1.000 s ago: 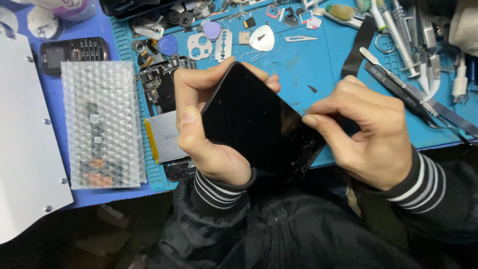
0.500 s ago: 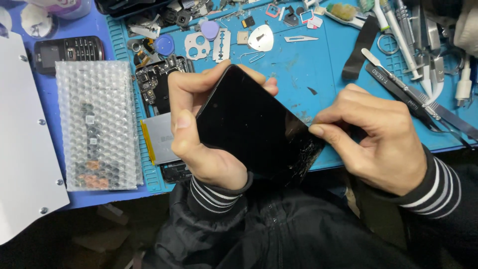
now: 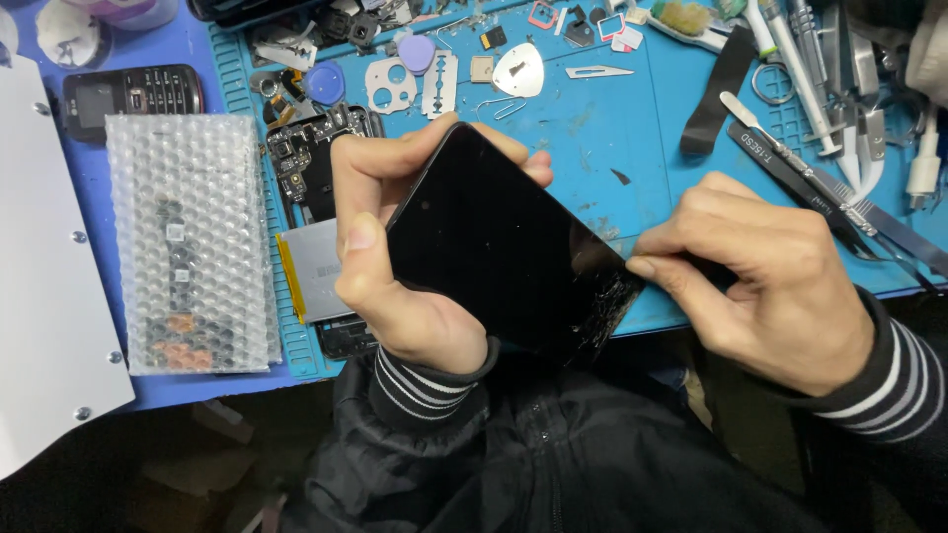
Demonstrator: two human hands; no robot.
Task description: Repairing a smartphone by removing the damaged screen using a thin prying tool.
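Note:
My left hand [image 3: 395,257] grips a black phone screen [image 3: 504,247], thumb on its left edge and fingers curled round the top. The glass is cracked at its lower right corner [image 3: 607,301]. My right hand [image 3: 760,276] pinches that cracked corner between thumb and forefinger. The screen is held tilted above the blue work mat [image 3: 612,128], over my black jacket.
An opened phone body with a grey battery [image 3: 311,262] lies behind my left hand. A bubble-wrap pouch [image 3: 188,242], an old keypad phone [image 3: 133,94] and a white panel [image 3: 39,296] sit at the left. Tweezers, picks and small parts [image 3: 820,148] crowd the mat's back and right.
My right hand slid a little to the right along the cracked corner. The screen has tipped slightly, and my left hand holds it as before.

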